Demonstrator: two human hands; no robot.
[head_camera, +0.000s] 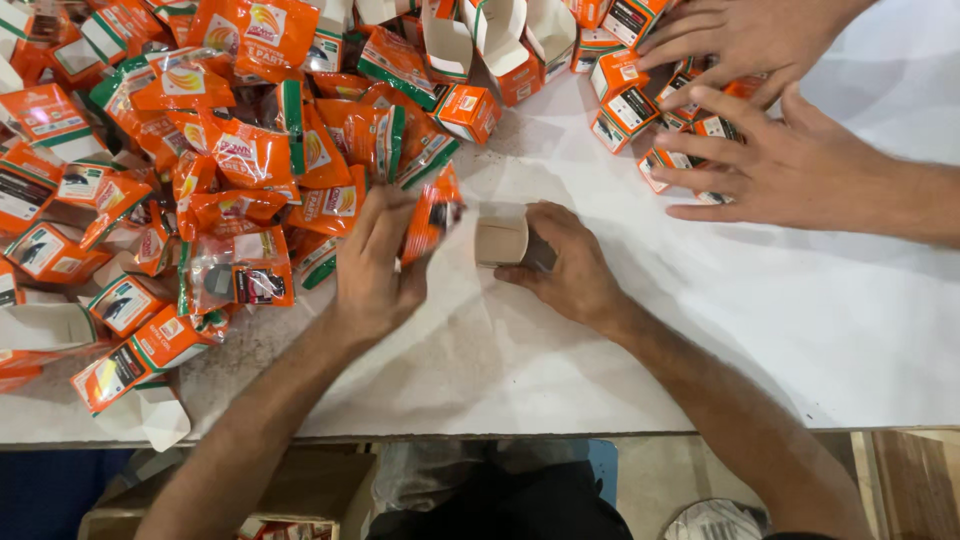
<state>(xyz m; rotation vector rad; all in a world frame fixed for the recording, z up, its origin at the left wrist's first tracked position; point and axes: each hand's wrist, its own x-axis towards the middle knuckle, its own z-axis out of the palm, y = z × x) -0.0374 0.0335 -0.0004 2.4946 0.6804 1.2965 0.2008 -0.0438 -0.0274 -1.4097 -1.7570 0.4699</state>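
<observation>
white table (760, 300) takes up most of the view, with a huge pile of orange packets (230, 170) heaped on its left side and small orange boxes (630, 100) up top right, where another person's two hands (790, 160) rest on them. left hand (375, 265) is closed around one orange packet (430, 215). right hand (565, 265) grips an open box (502, 240) lying just beside it, mouth facing the packet.
</observation>
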